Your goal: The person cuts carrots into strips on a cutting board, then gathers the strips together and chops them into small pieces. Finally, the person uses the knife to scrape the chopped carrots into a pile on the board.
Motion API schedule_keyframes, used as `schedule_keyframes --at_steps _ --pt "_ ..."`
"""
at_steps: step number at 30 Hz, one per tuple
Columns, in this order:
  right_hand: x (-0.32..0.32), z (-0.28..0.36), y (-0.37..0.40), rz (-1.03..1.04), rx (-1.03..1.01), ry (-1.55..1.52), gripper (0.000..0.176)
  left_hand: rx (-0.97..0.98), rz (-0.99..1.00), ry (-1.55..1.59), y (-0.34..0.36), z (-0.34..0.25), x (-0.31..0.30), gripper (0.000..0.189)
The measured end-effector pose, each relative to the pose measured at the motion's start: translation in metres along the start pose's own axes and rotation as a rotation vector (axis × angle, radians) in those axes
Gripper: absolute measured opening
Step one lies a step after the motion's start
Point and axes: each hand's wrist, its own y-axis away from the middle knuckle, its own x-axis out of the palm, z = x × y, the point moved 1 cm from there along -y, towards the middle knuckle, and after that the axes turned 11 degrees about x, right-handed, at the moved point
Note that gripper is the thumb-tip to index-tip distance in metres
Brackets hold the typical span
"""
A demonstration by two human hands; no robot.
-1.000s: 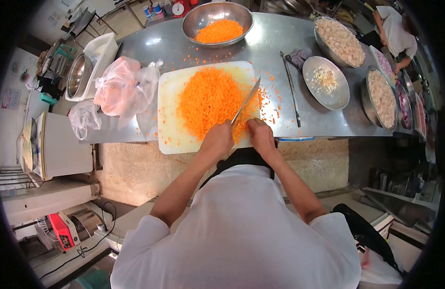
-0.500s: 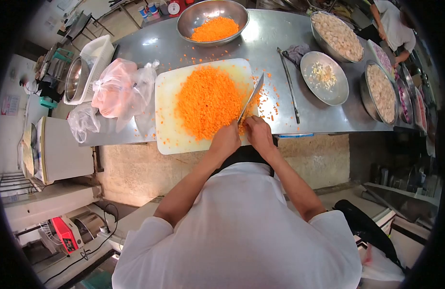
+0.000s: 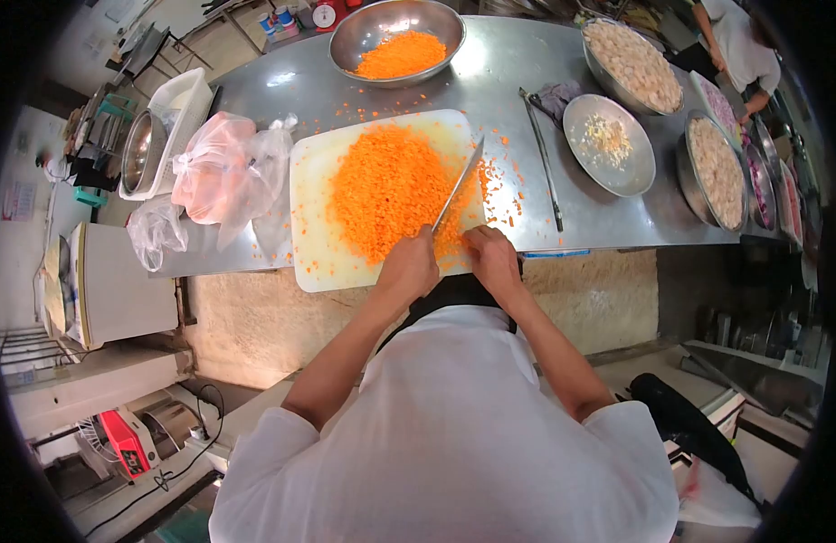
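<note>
My left hand (image 3: 411,267) is closed round the handle of a knife (image 3: 458,185), whose blade slants up and to the right over the board. A white cutting board (image 3: 311,204) lies at the table's front edge, bearing a large heap of finely chopped orange carrot (image 3: 382,190). The blade is at the heap's right side. By the board's lower right corner is my right hand (image 3: 493,260), fingers curled together; what they hold, if anything, is hidden. Loose orange bits (image 3: 501,197) are scattered on the metal beside the board.
A steel bowl (image 3: 346,41) of chopped carrot stands behind the board. Tied plastic bags (image 3: 221,172) and a white basket (image 3: 196,104) are on the left. To the right lie a dark rod (image 3: 543,163), a garlic-like bowl (image 3: 635,172) and bowls of pale chunks (image 3: 715,172). A person (image 3: 739,50) stands far right.
My left hand has moved left with the knife, opening a gap from my right hand. The blade has shifted left over the heap's edge. My right hand has moved only slightly.
</note>
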Motion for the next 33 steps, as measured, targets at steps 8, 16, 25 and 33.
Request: schedule_keyframes --at_steps 8,16,25,33 --pt "0.011 0.0 -0.013 0.021 -0.024 -0.043 0.016 0.021 -0.014 -0.003 -0.001 -0.007 -0.004 0.015" --pt "0.006 0.001 -0.014 0.061 -0.017 -0.024 0.013 0.052 0.019 0.039 -0.004 -0.007 0.003 0.013" --pt "0.011 -0.007 -0.013 0.015 -0.035 -0.039 0.009 0.04 0.007 0.042 -0.009 -0.009 0.012 0.014" --pt "-0.001 -0.001 0.002 0.029 -0.003 -0.007 0.01 0.034 0.007 0.112 0.001 -0.013 -0.011 0.012"
